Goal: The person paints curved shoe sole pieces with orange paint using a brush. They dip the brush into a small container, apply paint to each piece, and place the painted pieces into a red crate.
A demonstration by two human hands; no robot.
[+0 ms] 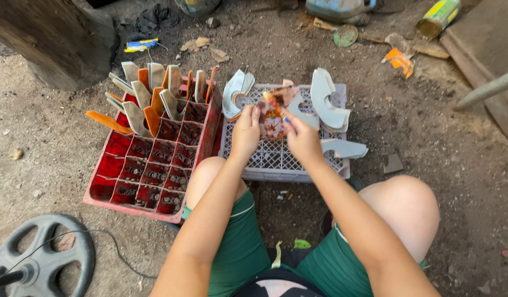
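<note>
Both my hands meet over an upturned pale grey plastic crate (pixel 265 165). My left hand (pixel 246 133) and my right hand (pixel 301 138) together pinch a small crumpled orange and white packet (pixel 272 118) between their fingertips. On the crate around it lie curved grey and white pieces (pixel 326 102) and another curved piece (pixel 234 93) at its left edge. My bare knees and green shorts fill the bottom of the view.
A red compartment crate (pixel 149 170) stands left of the grey one, with several orange and grey cut pieces (pixel 155 93) standing in its far cells. A dark wheel (pixel 42 258) lies bottom left, a log (pixel 56 38) top left, and litter and a can (pixel 438 16) sit on the dirt beyond.
</note>
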